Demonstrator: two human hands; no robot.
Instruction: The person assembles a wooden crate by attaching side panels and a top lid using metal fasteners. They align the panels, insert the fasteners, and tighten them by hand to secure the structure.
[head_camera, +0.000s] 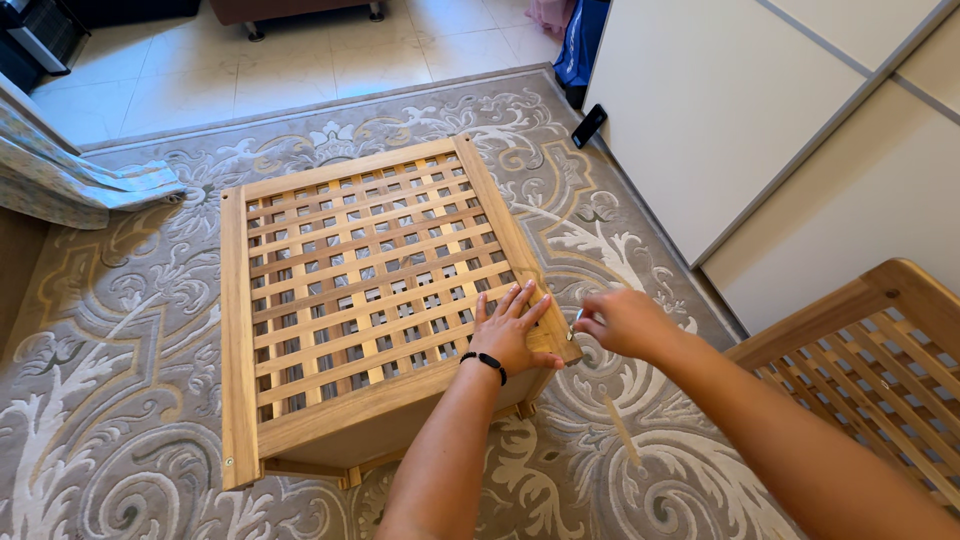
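Patterned grey rug (120, 400) covers the floor, and on it sits a wooden lattice box (360, 290). The right hand (622, 322) has its grip pinched shut on a small metal piece (578, 322), too small to identify, right at the box's near right corner. That corner lies just left of the grip, touching or nearly so. The left hand (512, 330) lies flat, fingers spread, on the slats just beside that corner, so both hands meet there; the right is the nearer to the edge. Below the grip a thin wooden stick (620, 428) lies on the rug. Farther right stands a second lattice panel (870, 370), well apart.
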